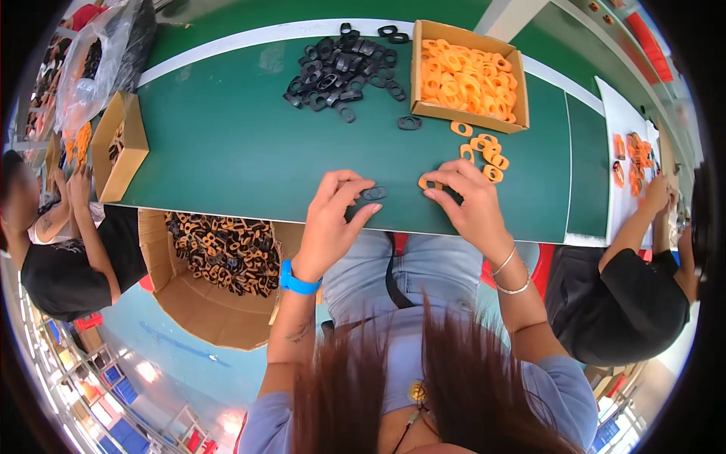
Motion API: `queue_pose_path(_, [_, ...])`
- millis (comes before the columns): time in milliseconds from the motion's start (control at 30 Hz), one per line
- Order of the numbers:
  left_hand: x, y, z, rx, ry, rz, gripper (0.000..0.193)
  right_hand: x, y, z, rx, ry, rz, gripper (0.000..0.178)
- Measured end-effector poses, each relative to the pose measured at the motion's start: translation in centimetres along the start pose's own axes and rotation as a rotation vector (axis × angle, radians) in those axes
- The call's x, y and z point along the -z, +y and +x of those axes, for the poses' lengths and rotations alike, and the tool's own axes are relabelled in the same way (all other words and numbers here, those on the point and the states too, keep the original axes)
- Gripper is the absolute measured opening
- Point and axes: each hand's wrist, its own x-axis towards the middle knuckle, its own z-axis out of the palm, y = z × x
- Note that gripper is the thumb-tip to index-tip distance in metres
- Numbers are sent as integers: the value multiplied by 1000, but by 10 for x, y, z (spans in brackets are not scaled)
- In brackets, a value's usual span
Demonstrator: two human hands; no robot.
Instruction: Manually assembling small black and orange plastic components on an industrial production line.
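Orange plastic shows between the right hand's (467,198) thumb and index finger: a ring-shaped piece (423,182), pinched and partly covered by them; a slack pinch could let it slip. At the left hand's (333,208) index tip lies a black piece (374,194); whether those fingers grip it, I cannot tell. A nudge might send it off the green table's (227,151) near edge. Beyond the right fingers, a carton's (454,116) lower contents are hidden; beyond the left, a black heap (344,68) overlaps uncountably.
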Motion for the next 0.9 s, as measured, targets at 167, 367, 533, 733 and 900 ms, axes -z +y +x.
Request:
queue_pose_path(167, [0,3,-2,12,24,-37,37,1,-11,5,78,18,-159,17])
queue_pose_path(367, [3,2,1,-13,30,-56,33,4,-3,17,24,-11,-174,16])
queue_pose_path(533, [4,-1,0,6,25,-62,29,6,-14,22,-61,41,-79,19])
queue_pose_path(733, [9,7,-3,-20,114,-152,27,-2,-20,16,11,-32,-33,15])
queue_pose_path(900, [19,10,-16,99,168,-212,26,-25,-35,25,-15,-203,49,9])
